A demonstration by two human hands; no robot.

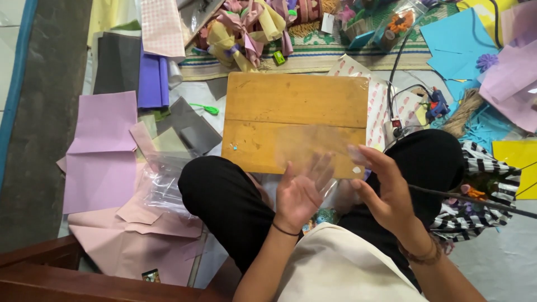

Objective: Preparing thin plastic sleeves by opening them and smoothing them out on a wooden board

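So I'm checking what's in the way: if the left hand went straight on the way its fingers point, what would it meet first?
The left hand points up-frame toward the wooden board. It would likely meet the clear plastic sheet over the board's near edge first, though depth is unclear.

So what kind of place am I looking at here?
Probably a home craft corner on the floor: coloured paper sheets lie scattered around a low wooden board, with a glue gun and ribbon-wrapped bouquets on a woven mat.
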